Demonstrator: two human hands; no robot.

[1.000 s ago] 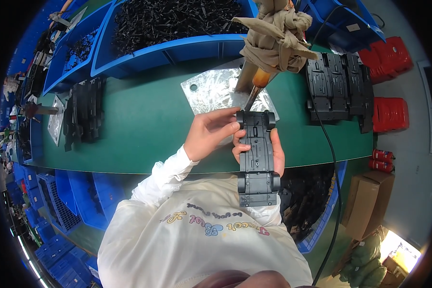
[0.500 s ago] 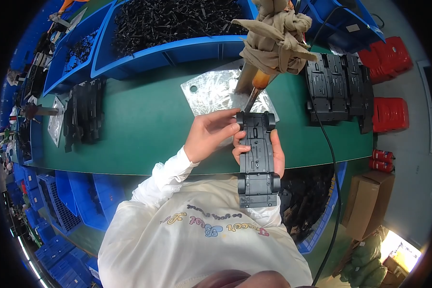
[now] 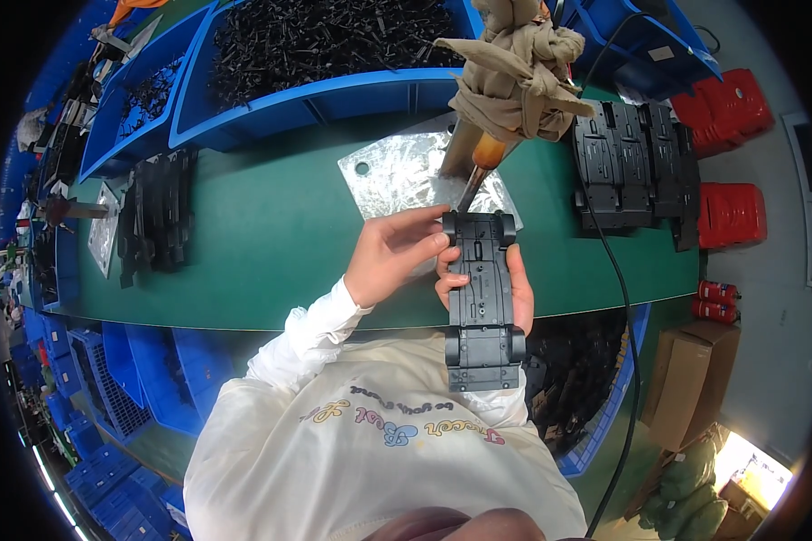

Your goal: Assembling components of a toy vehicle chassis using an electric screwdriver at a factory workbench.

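A black toy car chassis (image 3: 481,298) with wheels at both ends is held underside up over the table's near edge. My right hand (image 3: 520,287) wraps it from beneath, fingers showing along both long sides. At its far left corner, the thumb and forefinger of my left hand (image 3: 383,257) close on the wheel (image 3: 449,229). The metal tip of a soldering iron (image 3: 475,185) with an orange-brown collar points down at the chassis's far end. Beige cloth (image 3: 519,86) is knotted around the iron's upper part. What lies under the chassis is hidden.
A shiny metal plate (image 3: 392,171) lies behind the chassis on the green table (image 3: 271,243). Blue bins (image 3: 334,104) of small black parts stand at the back left. Black chassis (image 3: 618,162) are stacked right, with a dark cable (image 3: 624,288) hanging beside them. More black parts (image 3: 158,212) sit left.
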